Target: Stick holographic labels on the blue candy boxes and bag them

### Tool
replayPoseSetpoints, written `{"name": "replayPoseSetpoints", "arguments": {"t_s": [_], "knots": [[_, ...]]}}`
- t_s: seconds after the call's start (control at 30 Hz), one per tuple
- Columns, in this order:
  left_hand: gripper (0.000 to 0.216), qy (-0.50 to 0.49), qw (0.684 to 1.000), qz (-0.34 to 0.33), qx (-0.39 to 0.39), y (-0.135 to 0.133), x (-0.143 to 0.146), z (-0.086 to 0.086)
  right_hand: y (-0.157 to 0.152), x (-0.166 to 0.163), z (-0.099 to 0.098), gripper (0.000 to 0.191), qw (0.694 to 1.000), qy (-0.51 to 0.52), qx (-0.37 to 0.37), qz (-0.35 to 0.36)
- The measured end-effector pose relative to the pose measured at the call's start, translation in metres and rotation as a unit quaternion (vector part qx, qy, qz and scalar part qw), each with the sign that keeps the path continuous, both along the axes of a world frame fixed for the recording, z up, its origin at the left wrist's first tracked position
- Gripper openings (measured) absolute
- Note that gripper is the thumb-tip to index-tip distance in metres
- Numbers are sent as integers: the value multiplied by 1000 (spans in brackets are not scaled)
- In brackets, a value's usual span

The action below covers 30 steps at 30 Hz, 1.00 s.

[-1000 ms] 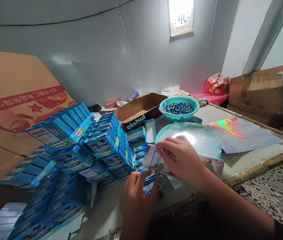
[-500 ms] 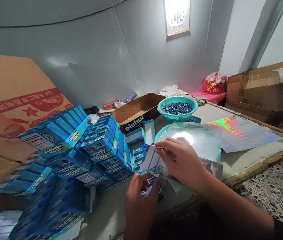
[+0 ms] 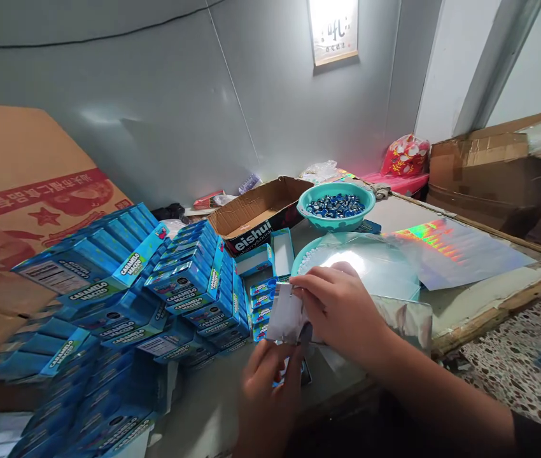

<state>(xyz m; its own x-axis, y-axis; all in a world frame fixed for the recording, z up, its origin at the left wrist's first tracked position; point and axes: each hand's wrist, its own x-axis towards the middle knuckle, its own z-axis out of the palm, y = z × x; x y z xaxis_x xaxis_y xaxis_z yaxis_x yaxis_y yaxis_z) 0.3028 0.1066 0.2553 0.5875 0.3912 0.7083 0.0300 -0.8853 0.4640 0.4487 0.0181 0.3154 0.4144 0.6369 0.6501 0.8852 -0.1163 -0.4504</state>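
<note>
Both hands work over a small shiny foil packet at the near edge of the table. My right hand pinches its upper corner with thumb and forefinger. From below, my left hand holds its lower edge, fingers curled. A small blue box lies flat on the table just under the hands, mostly hidden. A heap of blue "Caramelo Macizo" boxes rises directly to the left.
A teal bowl of dark blue candies stands behind, with an open cardboard box beside it. A second teal bowl lies under clear film. Holographic sheets cover the right side. Large cartons stand left and right.
The foil packet has been turned and tilted between my hands, now showing its pale side. The view has drifted slightly to the right.
</note>
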Motion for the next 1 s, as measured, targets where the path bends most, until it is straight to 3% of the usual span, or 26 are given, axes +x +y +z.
{"name": "replayPoseSetpoints", "arguments": {"t_s": [0.1, 0.23, 0.43, 0.6, 0.83, 0.93, 1.0], "knots": [[14, -61, 996, -16, 55, -3, -2, -5, 3, -2, -1, 20, 1000, 5, -8, 2], [13, -59, 988, -29, 143, -1, -6, -16, 7, -2, -2, 17, 1000, 23, -11, 1], [12, -94, 983, -91, 129, 4, -2, -22, 6, 7, -4, 17, 999, 41, -5, -8], [8, -116, 980, -100, 127, 3, 2, -9, 4, 13, 1, 18, 997, 79, -11, 15], [17, -110, 970, -179, 123, 13, -2, 4, 5, 13, 3, 18, 995, 93, -25, 24], [24, -116, 967, -208, 90, 16, -2, -1, 4, 14, 3, 18, 995, 90, -29, 24], [40, -128, 967, -206, 74, 16, -2, -7, 4, 16, 2, 18, 996, 87, -26, 20]]}}
